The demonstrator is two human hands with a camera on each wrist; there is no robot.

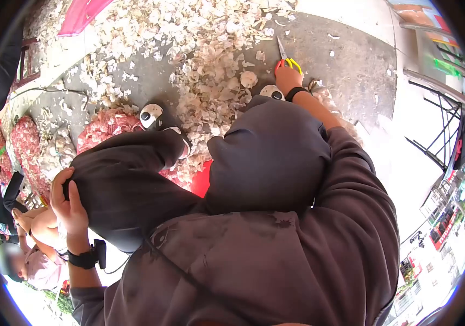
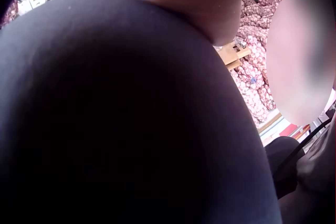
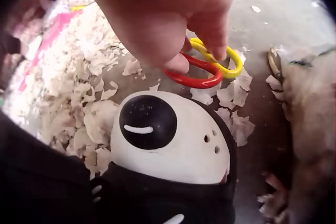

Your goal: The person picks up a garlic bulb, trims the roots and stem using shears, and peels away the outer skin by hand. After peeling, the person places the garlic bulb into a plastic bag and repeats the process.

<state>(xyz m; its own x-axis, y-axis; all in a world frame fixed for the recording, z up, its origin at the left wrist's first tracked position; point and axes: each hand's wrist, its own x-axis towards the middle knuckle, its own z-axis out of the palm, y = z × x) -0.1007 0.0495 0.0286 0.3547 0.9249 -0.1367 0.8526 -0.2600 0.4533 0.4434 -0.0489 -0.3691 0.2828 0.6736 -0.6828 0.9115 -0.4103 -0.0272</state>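
Beyond the right shoe (image 1: pixel 272 92), at floor level, the right hand (image 1: pixel 288 80) holds the scissors (image 1: pixel 283 54) with thumb and fingers clamped on the red and yellow handles, the blades pointing away from the person; whether the scissors touch the floor (image 1: pixel 346 65) I cannot tell. Pale papery peelings (image 1: pixel 205 76) lie scattered just beside them. On the left knee, the left hand (image 1: pixel 70 204) rests with thumb and fingers apart.
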